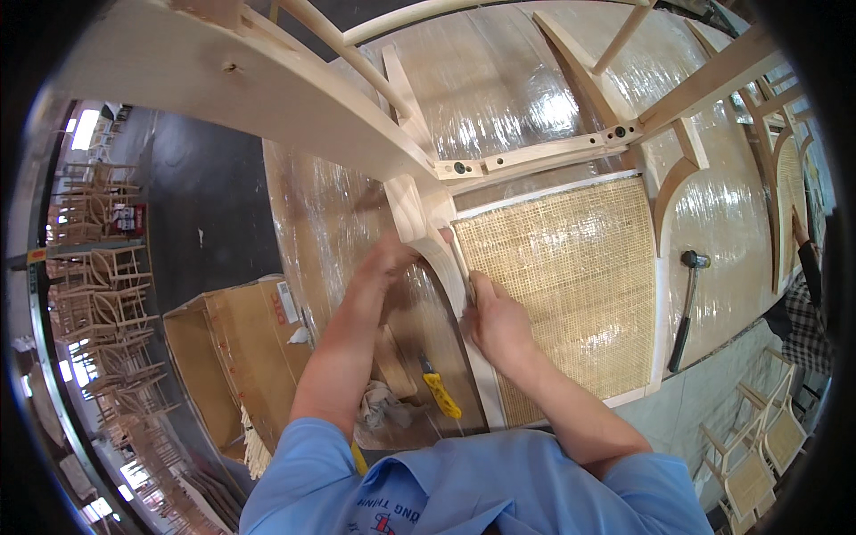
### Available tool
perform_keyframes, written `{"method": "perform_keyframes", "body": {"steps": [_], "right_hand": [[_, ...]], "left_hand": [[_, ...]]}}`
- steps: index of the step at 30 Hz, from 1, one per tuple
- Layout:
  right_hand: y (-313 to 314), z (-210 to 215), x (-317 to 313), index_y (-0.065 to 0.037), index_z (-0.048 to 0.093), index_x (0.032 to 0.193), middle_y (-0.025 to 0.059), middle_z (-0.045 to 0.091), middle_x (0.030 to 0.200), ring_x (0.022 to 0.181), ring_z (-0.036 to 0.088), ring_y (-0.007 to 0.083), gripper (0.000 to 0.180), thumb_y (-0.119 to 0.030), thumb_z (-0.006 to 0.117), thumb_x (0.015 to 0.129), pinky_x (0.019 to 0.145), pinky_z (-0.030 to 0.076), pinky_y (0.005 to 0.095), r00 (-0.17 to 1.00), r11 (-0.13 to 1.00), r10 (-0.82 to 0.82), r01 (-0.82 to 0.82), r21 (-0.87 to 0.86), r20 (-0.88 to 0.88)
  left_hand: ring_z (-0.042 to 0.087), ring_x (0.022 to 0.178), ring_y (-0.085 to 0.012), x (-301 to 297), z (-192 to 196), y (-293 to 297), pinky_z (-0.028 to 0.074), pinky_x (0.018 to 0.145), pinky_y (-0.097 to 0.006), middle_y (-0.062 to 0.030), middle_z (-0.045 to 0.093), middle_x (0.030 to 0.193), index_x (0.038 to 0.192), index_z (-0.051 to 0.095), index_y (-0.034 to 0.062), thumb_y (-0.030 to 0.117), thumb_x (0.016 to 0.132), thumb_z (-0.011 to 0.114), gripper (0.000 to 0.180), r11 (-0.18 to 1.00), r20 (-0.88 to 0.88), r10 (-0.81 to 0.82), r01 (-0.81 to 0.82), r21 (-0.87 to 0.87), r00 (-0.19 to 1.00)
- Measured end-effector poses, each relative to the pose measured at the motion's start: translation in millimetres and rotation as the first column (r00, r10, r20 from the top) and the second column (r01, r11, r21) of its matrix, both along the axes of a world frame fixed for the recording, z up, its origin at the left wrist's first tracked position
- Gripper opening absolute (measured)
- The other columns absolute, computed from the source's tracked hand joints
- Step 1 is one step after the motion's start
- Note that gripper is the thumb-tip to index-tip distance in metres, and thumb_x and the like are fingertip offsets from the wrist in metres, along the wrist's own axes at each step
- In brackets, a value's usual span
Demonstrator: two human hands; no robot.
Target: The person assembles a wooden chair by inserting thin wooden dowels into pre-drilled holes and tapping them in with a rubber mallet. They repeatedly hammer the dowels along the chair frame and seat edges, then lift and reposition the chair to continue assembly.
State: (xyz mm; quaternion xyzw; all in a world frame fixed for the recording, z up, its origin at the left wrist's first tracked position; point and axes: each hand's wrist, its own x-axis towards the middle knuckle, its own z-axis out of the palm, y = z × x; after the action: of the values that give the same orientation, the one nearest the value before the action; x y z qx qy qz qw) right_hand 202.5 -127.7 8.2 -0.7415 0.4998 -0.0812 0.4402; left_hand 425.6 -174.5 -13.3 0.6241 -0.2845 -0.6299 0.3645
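Observation:
An unfinished pale wooden chair frame [294, 98] lies on its side on a plastic-wrapped workbench [499, 80]. Its woven cane seat panel [571, 285] faces up, edged in white. My left hand [388, 260] presses on the curved wooden side rail [441, 259] at the seat's left edge. My right hand [495, 316] is closed on that same edge just below, fingers curled around the rail; whether it also holds a small tool is hidden. Both forearms come up from the lower edge, with blue sleeves.
A rubber mallet [687, 308] lies right of the seat. A yellow-handled knife [441, 392] and a rag [383, 406] lie near me. An open cardboard box [232, 357] stands at the left. Stacked chairs [98, 294] fill the far left; another person's checked sleeve [807, 321] is at the right.

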Motion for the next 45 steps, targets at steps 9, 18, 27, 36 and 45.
{"method": "perform_keyframes", "body": {"steps": [9, 18, 27, 36, 45], "right_hand": [[2.6, -9.5, -0.7, -0.002, 0.050, 0.134, 0.0239, 0.065, 0.106, 0.087, 0.068, 0.0436, 0.051, -0.006, 0.066, 0.087, 0.075, 0.056, 0.0508, 0.997, 0.999, -0.033, 0.033, -0.006, 0.064], [4.8, -12.9, -2.0, -0.003, 0.052, 0.136, 0.0174, 0.062, 0.095, 0.079, 0.066, 0.0372, 0.053, -0.004, 0.067, 0.086, 0.071, 0.056, 0.0462, 0.996, 0.997, -0.023, 0.030, -0.070, 0.091], [-2.4, -2.5, -5.7, -0.008, 0.059, 0.136, 0.0129, 0.058, 0.088, 0.073, 0.064, 0.0334, 0.043, -0.015, 0.065, 0.094, 0.065, 0.054, 0.0460, 0.997, 0.998, -0.040, 0.043, -0.047, 0.062], [-2.2, -17.1, -1.7, -0.004, 0.057, 0.141, 0.0126, 0.061, 0.093, 0.077, 0.067, 0.0339, 0.053, -0.009, 0.063, 0.088, 0.067, 0.057, 0.0457, 0.995, 0.990, 0.105, -0.104, -0.100, 0.005], [-15.3, 4.1, -28.3, -0.004, 0.067, 0.124, 0.0139, 0.065, 0.086, 0.071, 0.067, 0.0314, 0.033, -0.004, 0.065, 0.091, 0.065, 0.056, 0.0424, 0.977, 0.979, -0.011, 0.054, -0.196, 0.214]], "left_hand": [[0.066, 0.096, -0.0171, -13.3, -0.7, -5.8, 0.055, 0.080, -0.033, -0.0067, 0.070, 0.109, 0.123, 0.066, 0.0020, 0.027, 0.081, 0.089, 0.055, 0.999, -0.028, 0.013, -0.012, 0.051, 1.000], [0.051, 0.134, -0.0236, -5.9, -16.9, -3.4, 0.046, 0.110, -0.042, -0.0094, 0.053, 0.146, 0.157, 0.035, 0.0092, 0.012, 0.077, 0.088, 0.096, 0.989, -0.155, 0.110, -0.093, 0.112, 0.982], [0.056, 0.127, -0.0251, -13.9, -26.5, -0.2, 0.048, 0.109, -0.042, -0.0110, 0.058, 0.138, 0.150, 0.043, 0.0033, 0.014, 0.075, 0.089, 0.088, 0.980, -0.192, 0.160, -0.180, -0.090, 0.968], [0.056, 0.128, -0.0250, -15.9, -25.5, 3.2, 0.049, 0.107, -0.042, -0.0091, 0.058, 0.140, 0.153, 0.041, 0.0073, 0.014, 0.078, 0.087, 0.088, 0.977, -0.177, 0.215, -0.208, 0.055, 0.961], [0.067, 0.099, -0.0219, -8.5, -23.8, -2.5, 0.055, 0.086, -0.038, -0.0103, 0.070, 0.111, 0.123, 0.065, 0.0028, 0.026, 0.077, 0.091, 0.058, 0.995, -0.155, 0.089, -0.079, 0.069, 0.984]]}}
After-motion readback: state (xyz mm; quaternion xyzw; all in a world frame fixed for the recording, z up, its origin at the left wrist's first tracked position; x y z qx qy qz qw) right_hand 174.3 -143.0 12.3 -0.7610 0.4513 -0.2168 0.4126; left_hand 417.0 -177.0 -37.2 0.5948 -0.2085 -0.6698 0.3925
